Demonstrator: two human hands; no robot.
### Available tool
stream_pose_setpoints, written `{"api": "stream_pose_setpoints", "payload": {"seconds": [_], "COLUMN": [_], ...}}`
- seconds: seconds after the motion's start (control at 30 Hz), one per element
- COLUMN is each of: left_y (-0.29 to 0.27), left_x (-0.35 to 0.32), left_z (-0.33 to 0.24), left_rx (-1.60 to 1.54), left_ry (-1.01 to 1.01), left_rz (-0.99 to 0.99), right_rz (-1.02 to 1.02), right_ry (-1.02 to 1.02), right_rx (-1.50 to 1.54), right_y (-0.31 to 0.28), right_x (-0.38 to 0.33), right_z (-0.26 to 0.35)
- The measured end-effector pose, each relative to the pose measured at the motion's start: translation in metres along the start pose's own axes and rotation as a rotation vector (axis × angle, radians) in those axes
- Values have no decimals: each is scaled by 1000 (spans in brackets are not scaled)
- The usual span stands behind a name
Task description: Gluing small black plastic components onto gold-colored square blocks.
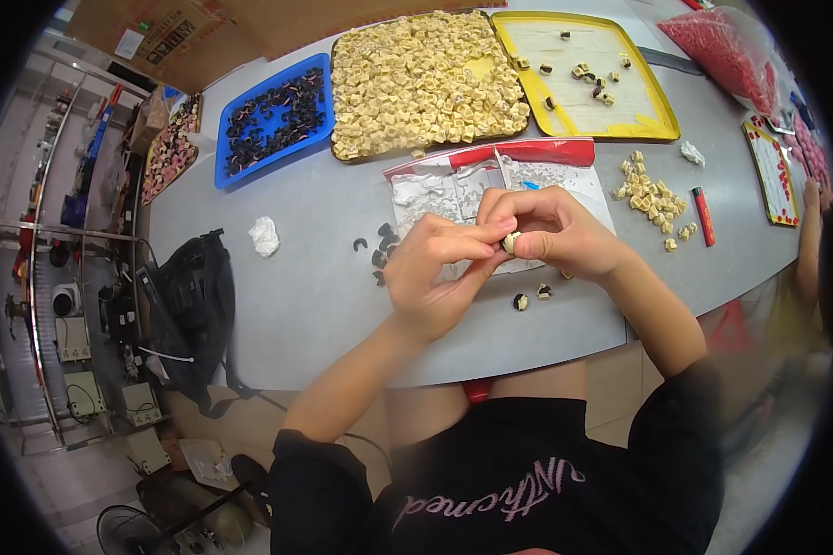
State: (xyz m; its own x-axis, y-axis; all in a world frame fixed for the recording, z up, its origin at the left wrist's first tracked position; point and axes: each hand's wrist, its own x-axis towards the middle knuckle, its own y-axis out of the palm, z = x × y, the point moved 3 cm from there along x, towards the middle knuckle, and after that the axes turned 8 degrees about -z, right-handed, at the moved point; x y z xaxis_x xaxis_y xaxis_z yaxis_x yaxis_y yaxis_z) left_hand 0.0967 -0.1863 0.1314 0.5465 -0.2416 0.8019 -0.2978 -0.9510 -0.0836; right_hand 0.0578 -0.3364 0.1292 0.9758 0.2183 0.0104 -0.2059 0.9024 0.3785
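1. Biggest first: the grey worktable (287, 324), its curved near edge right at the person's lap.
2. Far side, a tray heaped with hollow cream pieces (426, 83), by my reading a big stock left to work through.
3. To its right, the yellow tray (666, 129): only a scatter of pieces, several two-tone, so the finished count looks low.
4. On the left, the blue tray (231, 180), well supplied with black curved pieces (278, 116).
5. Nearer, an open white container with a red edge (565, 152), small pale bits inside.
6. And here come the hands! Left hand (435, 273), thumb and fingertips pinched in; right hand (560, 231), thumb and forefinger closing from the other side.
7. Right of them, a loose pile of cream pieces (652, 194); left, loose black arcs (386, 250).
8. Just below the hands, two black-and-cream pieces (532, 297), apparently already joined.
9. Centre stage, the held black-and-cream piece (510, 242), clamped between both hands' fingertips above the container's near part: black side left, cream side right. Fingers cover too much to tell its long axis, or whether it's complete.
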Motion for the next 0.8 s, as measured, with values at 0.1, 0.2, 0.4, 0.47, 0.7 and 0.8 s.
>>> {"api": "stream_pose_setpoints", "payload": {"seconds": [0.1,0.2,0.4,0.47,0.7,0.8], "left_y": [1,2,2,1,3,0], "left_x": [1,1,-1,0,4,4], "left_z": [-1,-4,-9,-9,-17,-17], "left_rx": [-11,-33,-47,-39,-32,-62], "left_ry": [-4,-13,-27,-10,130,81], "left_rz": [11,21,40,70,128,153], "right_rz": [10,33,110,126,227,284], "right_ry": [-12,-41,-76,-71,-59,-36], "right_rx": [-16,-45,6,15,45,36], "right_y": [-1,-2,3,5,8,8], "right_x": [0,0,-3,-5,-7,-6], "right_z": [-1,0,3,5,6,1]}}
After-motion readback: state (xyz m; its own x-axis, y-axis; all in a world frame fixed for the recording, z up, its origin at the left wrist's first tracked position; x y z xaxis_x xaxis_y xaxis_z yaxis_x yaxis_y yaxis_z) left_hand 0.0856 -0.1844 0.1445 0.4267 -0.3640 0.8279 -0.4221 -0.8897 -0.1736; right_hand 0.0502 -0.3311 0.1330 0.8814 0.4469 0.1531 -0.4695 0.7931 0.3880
